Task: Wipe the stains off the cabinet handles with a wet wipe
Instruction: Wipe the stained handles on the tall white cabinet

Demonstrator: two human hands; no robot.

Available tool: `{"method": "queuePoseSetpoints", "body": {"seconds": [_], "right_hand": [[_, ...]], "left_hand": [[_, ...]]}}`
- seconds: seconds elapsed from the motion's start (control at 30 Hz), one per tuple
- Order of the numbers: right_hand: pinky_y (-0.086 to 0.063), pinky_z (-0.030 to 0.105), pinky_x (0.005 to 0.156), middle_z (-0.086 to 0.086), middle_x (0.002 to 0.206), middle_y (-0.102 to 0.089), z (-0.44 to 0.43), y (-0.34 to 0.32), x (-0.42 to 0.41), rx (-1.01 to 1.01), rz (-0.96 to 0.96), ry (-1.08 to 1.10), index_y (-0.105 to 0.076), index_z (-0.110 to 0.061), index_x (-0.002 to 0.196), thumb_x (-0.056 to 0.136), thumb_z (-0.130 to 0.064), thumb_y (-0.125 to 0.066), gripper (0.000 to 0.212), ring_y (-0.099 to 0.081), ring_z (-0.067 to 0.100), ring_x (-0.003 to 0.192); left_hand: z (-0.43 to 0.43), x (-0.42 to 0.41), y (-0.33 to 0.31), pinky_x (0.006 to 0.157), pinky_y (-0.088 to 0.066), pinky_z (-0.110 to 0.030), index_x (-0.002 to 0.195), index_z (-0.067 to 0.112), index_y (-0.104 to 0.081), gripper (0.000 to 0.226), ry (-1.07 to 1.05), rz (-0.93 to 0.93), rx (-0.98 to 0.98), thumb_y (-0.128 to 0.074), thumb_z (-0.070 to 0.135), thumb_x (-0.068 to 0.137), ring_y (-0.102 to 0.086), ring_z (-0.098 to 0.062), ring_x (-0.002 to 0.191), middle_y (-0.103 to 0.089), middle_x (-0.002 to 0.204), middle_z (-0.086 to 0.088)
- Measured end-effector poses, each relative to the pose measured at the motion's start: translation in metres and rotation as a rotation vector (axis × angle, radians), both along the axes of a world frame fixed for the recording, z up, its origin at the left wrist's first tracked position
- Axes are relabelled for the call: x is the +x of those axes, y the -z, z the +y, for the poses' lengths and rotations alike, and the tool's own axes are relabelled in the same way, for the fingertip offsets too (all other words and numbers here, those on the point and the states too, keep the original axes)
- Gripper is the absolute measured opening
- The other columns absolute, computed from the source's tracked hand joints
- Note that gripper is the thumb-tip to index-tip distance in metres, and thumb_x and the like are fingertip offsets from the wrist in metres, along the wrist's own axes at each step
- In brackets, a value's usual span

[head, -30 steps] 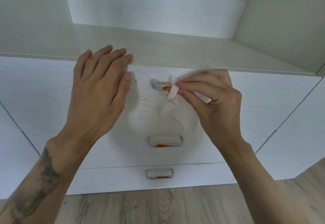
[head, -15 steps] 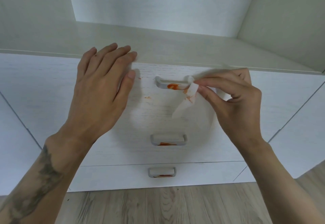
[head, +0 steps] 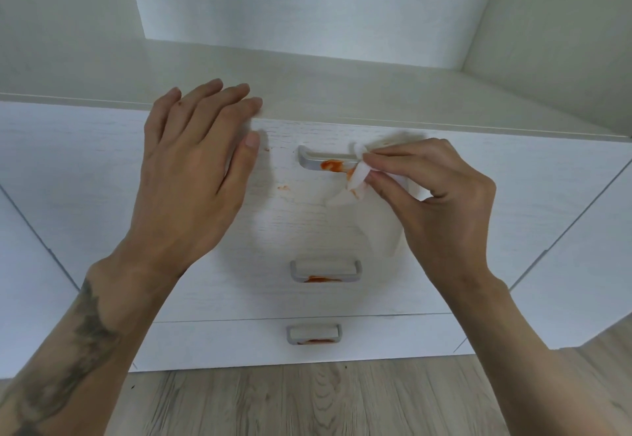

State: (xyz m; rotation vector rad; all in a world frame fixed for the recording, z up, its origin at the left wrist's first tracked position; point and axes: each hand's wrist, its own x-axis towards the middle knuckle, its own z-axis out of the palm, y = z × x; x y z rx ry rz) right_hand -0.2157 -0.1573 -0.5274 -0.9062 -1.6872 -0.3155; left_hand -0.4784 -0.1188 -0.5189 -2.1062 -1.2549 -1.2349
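Observation:
Three silver handles sit one below another on a white drawer cabinet. The top handle (head: 316, 162) carries an orange-red smear near its middle. My right hand (head: 434, 196) pinches a white wet wipe (head: 357, 175) at that handle's right end; the wipe has orange marks on it. My left hand (head: 191, 175) lies flat with straight fingers on the top drawer front, fingertips at its upper edge. The middle handle (head: 325, 269) and the bottom handle (head: 314, 333) each show an orange stain along their lower edge.
Small orange specks (head: 283, 187) mark the drawer front left of the top handle. An open shelf recess (head: 307, 69) lies above the drawers. Wooden floor (head: 307, 401) runs below the cabinet, with white cabinet doors on both sides.
My right hand has slid the wipe rightward along the top handle, uncovering the smear in its middle. My left hand has stayed on the drawer front.

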Motion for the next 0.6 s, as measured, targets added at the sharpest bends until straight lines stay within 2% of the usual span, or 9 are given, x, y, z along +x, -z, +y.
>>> {"method": "queuePoseSetpoints", "body": {"seconds": [0.1,0.23,0.3,0.4,0.6], "right_hand": [[-0.053,0.021,0.094,0.000,0.106,-0.078,-0.002,-0.001,-0.002,-0.006,0.016,0.004,-0.083,-0.010,0.105,0.089,-0.012,-0.082,0.015,-0.072,0.017,0.102],[-0.057,0.037,0.091,-0.002,0.105,-0.078,-0.001,0.000,-0.012,-0.004,0.049,-0.022,-0.083,-0.012,0.104,0.091,-0.013,-0.080,0.013,-0.072,0.016,0.101],[-0.057,0.041,0.091,-0.004,0.105,-0.078,-0.001,0.000,-0.019,-0.007,0.081,-0.042,-0.083,-0.013,0.103,0.091,-0.013,-0.080,0.013,-0.072,0.014,0.102],[-0.056,0.039,0.092,-0.004,0.105,-0.079,0.000,-0.001,-0.027,-0.008,0.123,-0.061,-0.083,-0.013,0.103,0.092,-0.013,-0.080,0.012,-0.072,0.013,0.104],[-0.055,0.035,0.090,0.001,0.104,-0.079,0.005,0.003,-0.039,0.070,0.012,-0.003,-0.084,-0.011,0.100,0.091,-0.014,-0.082,0.010,-0.069,0.021,0.102]], "left_hand": [[0.000,0.001,0.000,0.129,-0.017,-0.047,0.145,0.014,-0.058,0.041,-0.006,-0.008,-0.005,-0.037,0.030,0.114,-0.040,-0.022,0.151,-0.055,0.154,-0.001],[0.001,0.002,0.000,0.129,-0.018,-0.048,0.144,0.014,-0.059,0.040,-0.006,-0.015,-0.005,-0.037,0.030,0.114,-0.040,-0.022,0.151,-0.055,0.153,-0.001],[0.000,0.002,-0.001,0.129,-0.017,-0.046,0.144,0.015,-0.059,0.040,-0.004,-0.013,-0.006,-0.037,0.030,0.114,-0.040,-0.021,0.151,-0.055,0.153,-0.001],[-0.001,0.000,-0.001,0.128,-0.016,-0.043,0.145,0.015,-0.058,0.040,-0.006,-0.008,-0.011,-0.038,0.030,0.114,-0.040,-0.021,0.151,-0.054,0.154,0.000],[0.000,-0.001,-0.002,0.128,-0.016,-0.042,0.146,0.015,-0.058,0.041,-0.008,0.003,-0.010,-0.037,0.030,0.114,-0.040,-0.021,0.151,-0.054,0.155,-0.001]]}}
